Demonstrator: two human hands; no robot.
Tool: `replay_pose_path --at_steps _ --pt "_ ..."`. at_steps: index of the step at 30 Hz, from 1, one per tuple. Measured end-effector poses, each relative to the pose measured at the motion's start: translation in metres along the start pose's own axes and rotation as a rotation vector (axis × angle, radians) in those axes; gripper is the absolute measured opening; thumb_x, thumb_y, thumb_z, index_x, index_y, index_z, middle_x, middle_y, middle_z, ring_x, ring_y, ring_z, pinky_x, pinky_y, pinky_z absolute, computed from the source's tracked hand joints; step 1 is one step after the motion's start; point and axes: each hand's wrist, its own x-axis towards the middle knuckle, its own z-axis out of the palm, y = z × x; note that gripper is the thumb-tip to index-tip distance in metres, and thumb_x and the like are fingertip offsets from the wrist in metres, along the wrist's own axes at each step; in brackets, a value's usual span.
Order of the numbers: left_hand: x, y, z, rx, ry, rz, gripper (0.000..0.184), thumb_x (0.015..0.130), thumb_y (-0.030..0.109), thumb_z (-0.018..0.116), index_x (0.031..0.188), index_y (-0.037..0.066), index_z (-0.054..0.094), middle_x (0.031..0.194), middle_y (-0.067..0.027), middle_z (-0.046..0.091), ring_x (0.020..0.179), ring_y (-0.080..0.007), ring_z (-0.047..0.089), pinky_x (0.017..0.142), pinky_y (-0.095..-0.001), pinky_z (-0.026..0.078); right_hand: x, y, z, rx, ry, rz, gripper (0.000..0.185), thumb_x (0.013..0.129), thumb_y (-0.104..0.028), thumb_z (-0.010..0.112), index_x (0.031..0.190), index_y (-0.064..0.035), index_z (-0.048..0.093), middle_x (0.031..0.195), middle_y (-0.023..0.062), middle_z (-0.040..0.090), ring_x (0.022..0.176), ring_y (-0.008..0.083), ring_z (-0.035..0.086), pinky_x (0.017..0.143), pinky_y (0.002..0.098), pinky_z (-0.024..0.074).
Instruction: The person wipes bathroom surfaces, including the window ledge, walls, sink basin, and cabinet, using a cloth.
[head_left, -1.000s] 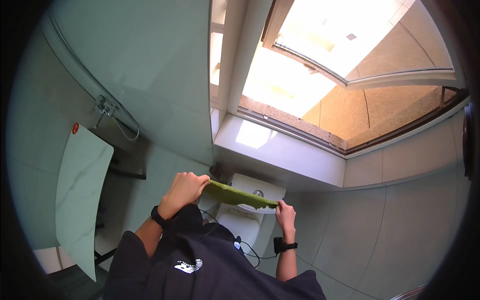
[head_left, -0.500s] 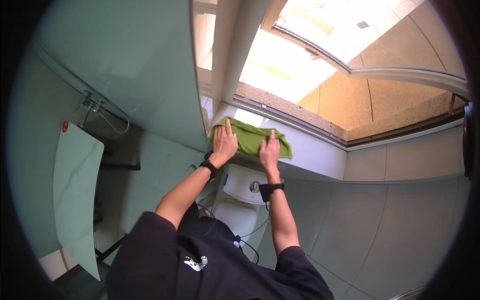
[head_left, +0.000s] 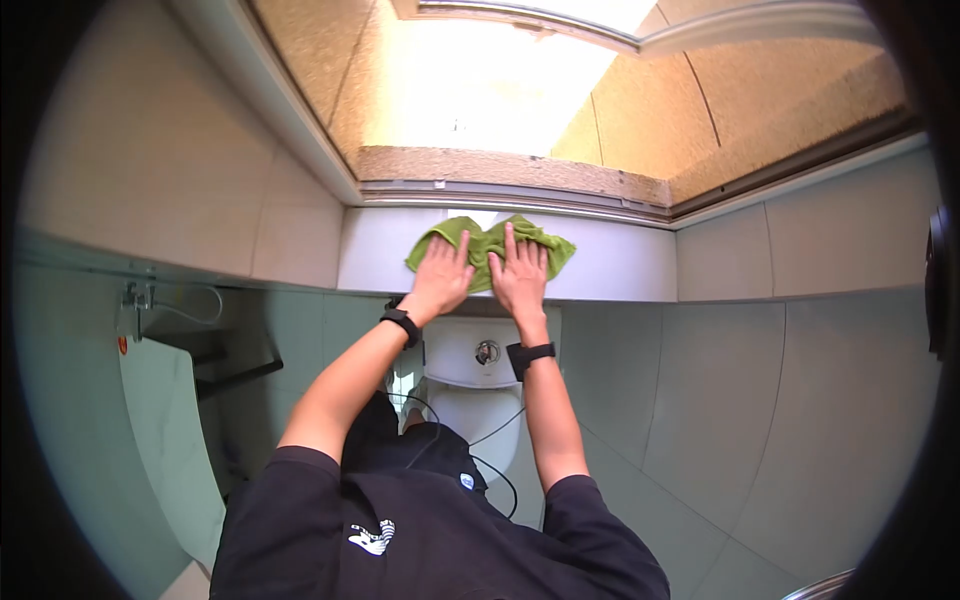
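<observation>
A rumpled green cloth (head_left: 483,270) lies on the white window sill (head_left: 620,262), its edges folded and raised in places. My left hand (head_left: 443,277) rests flat on the cloth's left part with the fingers stretched out. Beside it, my right hand (head_left: 519,275) presses on the right part, fingers spread and pointing toward the window. Both palms are down, and the cloth under them is hidden. A black band (head_left: 403,325) circles my left wrist, and a black strap with a small box (head_left: 531,356) is around the right one.
Below the sill stands a white toilet (head_left: 455,375) with a round flush button (head_left: 487,352). Beyond the sill is an open window with a metal track (head_left: 520,199). At left are a marble-look board (head_left: 165,420) and a shower tap (head_left: 138,298). Thin cables (head_left: 500,470) hang near my body.
The view has turned. Both hands and the cloth have moved right along the sill, away from its left end. The cloth is more bunched, and my hands are closer together.
</observation>
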Motion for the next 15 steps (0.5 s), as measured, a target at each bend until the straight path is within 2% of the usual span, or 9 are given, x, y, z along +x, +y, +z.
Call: replay_pose_path --at_steps 4,6,9,11,12,13,14,15 --pt "0.053 0.091 0.037 -0.066 0.151 0.230 0.070 0.098 0.035 0.051 0.151 -0.008 0.033 0.138 -0.0334 0.052 0.134 -0.0445 0.046 0.121 -0.0512 0.026 -0.007 0.106 -0.025 -0.066 0.047 0.121 0.074 0.098 -0.047 0.052 0.160 -0.0142 0.028 0.135 0.0178 0.058 0.130 0.0378 0.048 0.118 0.0542 0.0275" --pt "0.087 0.136 0.047 -0.047 0.110 0.307 0.068 0.097 0.033 0.053 0.149 -0.008 0.037 0.139 -0.0302 0.051 0.136 -0.0425 0.043 0.121 -0.0507 0.025 -0.008 0.160 -0.037 -0.084 0.098 0.141 0.074 0.097 -0.042 0.056 0.159 -0.0117 0.030 0.132 0.0189 0.058 0.127 0.0388 0.048 0.116 0.0549 0.0294" --pt "0.140 0.196 0.075 -0.071 0.161 0.475 0.064 0.098 0.033 0.052 0.145 -0.009 0.043 0.140 -0.0276 0.052 0.136 -0.0410 0.043 0.121 -0.0489 0.026 -0.005 0.237 -0.057 -0.142 0.037 0.185 0.075 0.096 -0.037 0.060 0.158 -0.0090 0.030 0.130 0.0201 0.058 0.123 0.0390 0.050 0.114 0.0538 0.0319" --pt "0.176 0.229 0.093 -0.084 0.183 0.559 0.063 0.097 0.034 0.052 0.143 -0.009 0.045 0.140 -0.0265 0.052 0.137 -0.0400 0.043 0.122 -0.0474 0.026 -0.006 0.291 -0.055 -0.182 0.109 0.167 0.073 0.097 -0.035 0.058 0.159 -0.0089 0.029 0.130 0.0197 0.058 0.122 0.0388 0.050 0.114 0.0529 0.0323" --pt "0.191 0.244 0.103 -0.085 0.227 0.576 0.059 0.097 0.033 0.053 0.138 -0.009 0.050 0.138 -0.0262 0.054 0.136 -0.0400 0.044 0.121 -0.0480 0.026 -0.005 0.314 -0.054 -0.185 0.108 0.166 0.072 0.097 -0.034 0.058 0.159 -0.0088 0.029 0.130 0.0197 0.058 0.122 0.0387 0.050 0.114 0.0525 0.0326" --pt "0.204 0.257 0.108 -0.051 0.185 0.568 0.058 0.096 0.035 0.053 0.135 -0.008 0.054 0.136 -0.0249 0.055 0.136 -0.0388 0.044 0.122 -0.0473 0.025 0.002 0.325 -0.065 -0.136 0.004 0.226 0.069 0.099 -0.031 0.055 0.159 -0.0106 0.028 0.132 0.0201 0.057 0.124 0.0387 0.050 0.112 0.0510 0.0355" --pt "0.214 0.267 0.109 -0.018 0.144 0.561 0.057 0.096 0.037 0.052 0.132 -0.007 0.057 0.134 -0.0236 0.057 0.136 -0.0377 0.044 0.122 -0.0466 0.025 0.005 0.336 -0.064 -0.115 0.021 0.223 0.069 0.099 -0.030 0.054 0.160 -0.0115 0.027 0.132 0.0198 0.057 0.124 0.0388 0.050 0.111 0.0505 0.0366" --pt "0.221 0.275 0.108 -0.029 0.146 0.577 0.051 0.095 0.037 0.053 0.121 -0.007 0.063 0.129 -0.0231 0.060 0.134 -0.0376 0.046 0.122 -0.0471 0.025 0.008 0.343 -0.062 -0.094 0.037 0.220 0.068 0.099 -0.030 0.053 0.160 -0.0124 0.027 0.132 0.0195 0.058 0.124 0.0388 0.051 0.110 0.0500 0.0378"
